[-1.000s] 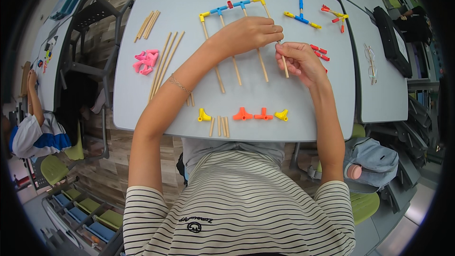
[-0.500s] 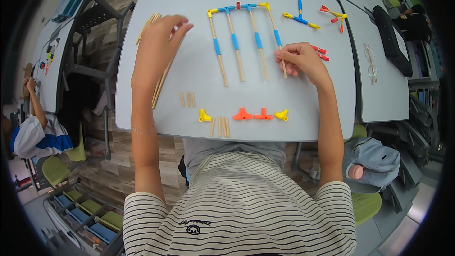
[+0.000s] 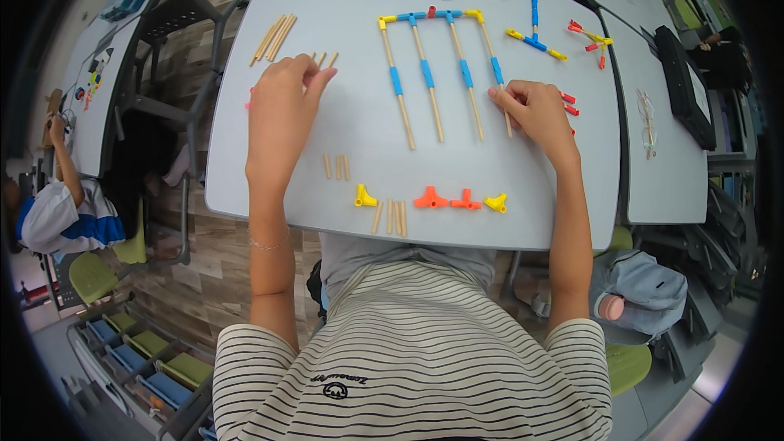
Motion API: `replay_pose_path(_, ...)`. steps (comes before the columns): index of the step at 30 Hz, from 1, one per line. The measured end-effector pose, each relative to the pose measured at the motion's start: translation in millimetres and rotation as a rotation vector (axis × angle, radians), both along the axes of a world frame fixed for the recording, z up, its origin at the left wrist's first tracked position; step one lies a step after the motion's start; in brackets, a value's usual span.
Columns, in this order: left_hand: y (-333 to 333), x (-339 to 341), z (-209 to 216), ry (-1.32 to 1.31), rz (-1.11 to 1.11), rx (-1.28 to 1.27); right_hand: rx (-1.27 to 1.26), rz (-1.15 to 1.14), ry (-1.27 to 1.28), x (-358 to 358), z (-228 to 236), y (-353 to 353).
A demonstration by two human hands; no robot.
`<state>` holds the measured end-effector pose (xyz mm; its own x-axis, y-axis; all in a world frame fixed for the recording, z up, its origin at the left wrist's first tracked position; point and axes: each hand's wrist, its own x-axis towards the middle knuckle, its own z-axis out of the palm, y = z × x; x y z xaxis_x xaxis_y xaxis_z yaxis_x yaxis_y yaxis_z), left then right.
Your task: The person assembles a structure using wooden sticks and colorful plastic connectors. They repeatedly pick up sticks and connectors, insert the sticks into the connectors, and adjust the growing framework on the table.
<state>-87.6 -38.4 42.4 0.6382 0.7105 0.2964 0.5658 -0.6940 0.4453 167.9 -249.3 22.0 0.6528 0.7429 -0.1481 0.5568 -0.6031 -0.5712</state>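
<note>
Touching stick frame right hand; left hand well apart.

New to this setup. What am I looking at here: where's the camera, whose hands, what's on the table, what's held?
No machine here: a person works with bare hands. The single picture comes from a wide fisheye camera on their head, looking down, so straight edges bend near the rim. The left hand rests over long wooden sticks and something pink; whether it grips anything is hidden. The right hand pinches the rightmost stick of a comb-like frame: four wooden sticks with blue sleeves, joined at the far end by blue and yellow connectors. On the grey table near the body lie short sticks plus yellow and orange connectors. Farther right sits a small blue-and-yellow assembly. Another person sits at the far left.
</note>
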Motion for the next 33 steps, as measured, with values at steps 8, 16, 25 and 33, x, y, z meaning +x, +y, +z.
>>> replay_pose_path(8, -2, -20, -21, 0.136, 0.064, 0.021, -0.007, 0.11, -0.242, -5, -2, 0)
replay_pose_path(16, -1, -26, -36, 0.112, 0.069, 0.077, -0.008, 0.142, -0.244, -4, -2, 0)
replay_pose_path(25, -5, -26, -37, 0.101, 0.095, 0.05, -0.023, 0.127, -0.257, -5, -2, -2)
replay_pose_path(33, -9, -23, -28, 0.027, 0.057, -0.067, -0.022, 0.142, -0.271, -5, 0, -2)
